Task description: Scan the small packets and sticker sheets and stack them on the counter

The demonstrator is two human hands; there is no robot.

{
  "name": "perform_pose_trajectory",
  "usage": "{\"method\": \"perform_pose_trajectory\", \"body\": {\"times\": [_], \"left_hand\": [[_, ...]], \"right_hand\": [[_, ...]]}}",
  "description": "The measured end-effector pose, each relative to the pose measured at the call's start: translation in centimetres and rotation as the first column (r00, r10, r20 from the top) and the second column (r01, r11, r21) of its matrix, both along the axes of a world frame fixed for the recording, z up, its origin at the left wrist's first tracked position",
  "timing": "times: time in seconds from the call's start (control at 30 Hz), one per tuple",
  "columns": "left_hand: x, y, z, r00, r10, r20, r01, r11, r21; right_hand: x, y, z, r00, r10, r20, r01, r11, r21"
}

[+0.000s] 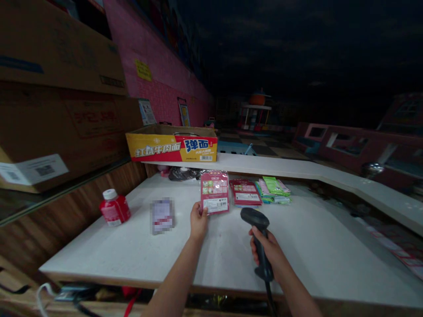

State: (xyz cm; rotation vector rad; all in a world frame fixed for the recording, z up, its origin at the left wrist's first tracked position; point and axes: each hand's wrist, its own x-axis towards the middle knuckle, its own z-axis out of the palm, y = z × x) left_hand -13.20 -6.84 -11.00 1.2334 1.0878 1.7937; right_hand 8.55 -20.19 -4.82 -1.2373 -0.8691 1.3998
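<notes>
My left hand (199, 220) pinches the lower left corner of a flat red packet (214, 192) in clear plastic, held up above the white table (132, 255). A white label with a barcode shows on the packet's lower part. My right hand (269, 251) is wrapped round the handle of a black barcode scanner (259, 237), its head pointing up and left, near the packets; the cord runs down out of view. Beyond the scanner lies a stack of similar red packets (245, 192). Right of that stack are several green and pink packets (274, 190).
A red bottle with a white cap (114, 209) and a blurred-out purplish item (162, 215) stand at left. A yellow and red noodle carton (172, 147) sits on the raised ledge (264, 165). Large brown boxes (66, 123) are stacked at far left. A dark bundle (183, 174) lies under the ledge.
</notes>
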Motion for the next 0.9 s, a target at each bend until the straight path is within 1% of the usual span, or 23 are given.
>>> {"method": "perform_pose_trajectory", "body": {"times": [0.1,0.17,0.2,0.23,0.3,0.33,0.37,0.4,0.43,0.5,0.53,0.57,0.6,0.67,0.77,0.83,0.9], "left_hand": [[-0.5,0.0,-0.2,0.981,0.167,-0.101,-0.167,0.986,0.009],[-0.7,-0.3,0.1,0.935,0.279,-0.219,-0.286,0.958,-0.001],[-0.7,-0.5,0.4,0.895,0.332,-0.298,-0.35,0.937,-0.011],[-0.6,-0.8,0.7,0.839,0.38,-0.388,-0.421,0.907,-0.023],[-0.2,-1.5,1.5,0.68,0.45,-0.578,-0.574,0.818,-0.038],[0.1,-1.9,1.9,0.588,0.461,-0.665,-0.636,0.771,-0.028],[0.4,-2.2,2.2,0.502,0.449,-0.739,-0.674,0.739,-0.008],[0.8,-2.5,2.5,0.428,0.418,-0.801,-0.682,0.731,0.016],[1.2,-2.8,2.8,0.372,0.368,-0.852,-0.66,0.751,0.037],[1.9,-3.1,3.0,0.287,0.235,-0.929,-0.556,0.83,0.039],[2.2,-3.2,3.0,0.249,0.176,-0.952,-0.507,0.862,0.027],[2.4,-3.3,3.0,0.215,0.135,-0.967,-0.477,0.879,0.017],[2.5,-3.3,2.9,0.186,0.116,-0.976,-0.47,0.882,0.015],[2.5,-3.2,2.6,0.143,0.121,-0.982,-0.509,0.86,0.032],[2.4,-2.9,2.2,0.102,0.153,-0.983,-0.573,0.817,0.067],[2.3,-2.8,1.9,0.083,0.158,-0.984,-0.588,0.805,0.08],[2.2,-2.7,1.9,0.071,0.159,-0.985,-0.587,0.805,0.088]], "right_hand": [[0.3,0.3,-0.3,0.999,-0.027,-0.023,0.027,0.999,-0.017],[0.8,0.4,-0.5,0.999,-0.044,-0.016,0.044,0.999,-0.028],[1.1,0.5,-0.6,0.998,-0.054,-0.009,0.054,0.998,-0.028],[1.4,0.5,-0.7,0.998,-0.065,-0.001,0.065,0.998,-0.026],[2.3,0.7,-0.8,0.996,-0.092,0.012,0.092,0.996,-0.008],[2.8,0.8,-0.9,0.995,-0.104,0.013,0.104,0.995,-0.005],[3.4,1.0,-1.1,0.994,-0.109,0.01,0.109,0.994,-0.01],[4.0,1.2,-1.3,0.994,-0.111,0.001,0.111,0.994,-0.02],[4.7,1.5,-1.5,0.994,-0.109,-0.016,0.108,0.994,-0.029],[6.2,2.0,-2.2,0.992,-0.094,-0.078,0.091,0.995,-0.04],[6.9,2.3,-2.6,0.989,-0.083,-0.126,0.079,0.996,-0.037],[7.6,2.5,-3.0,0.98,-0.071,-0.184,0.066,0.997,-0.035],[8.3,2.6,-3.5,0.965,-0.058,-0.257,0.051,0.998,-0.037],[9.6,2.7,-4.3,0.907,-0.017,-0.422,0.008,1.0,-0.024],[10.8,2.7,-5.2,0.773,0.006,-0.634,-0.006,1.0,0.002],[11.2,2.7,-5.4,0.69,-0.015,-0.724,0.017,1.0,-0.005],[11.2,2.8,-5.4,0.63,-0.036,-0.776,0.03,0.999,-0.023]]}}
